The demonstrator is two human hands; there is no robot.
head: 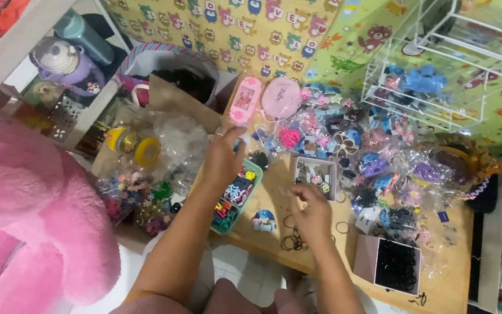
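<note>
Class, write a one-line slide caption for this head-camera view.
Left hand reaches over a green tray of clips; right hand hovers above black hair ties on a cluttered wooden table.

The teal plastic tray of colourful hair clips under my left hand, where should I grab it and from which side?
Grip the teal plastic tray by its two long rims, probably coming from above at the near end by the small blue figurine. It lies flat on the wooden table, open-topped and full, so lift it level. The left hand covers the far end; bags crowd its left side.
</note>
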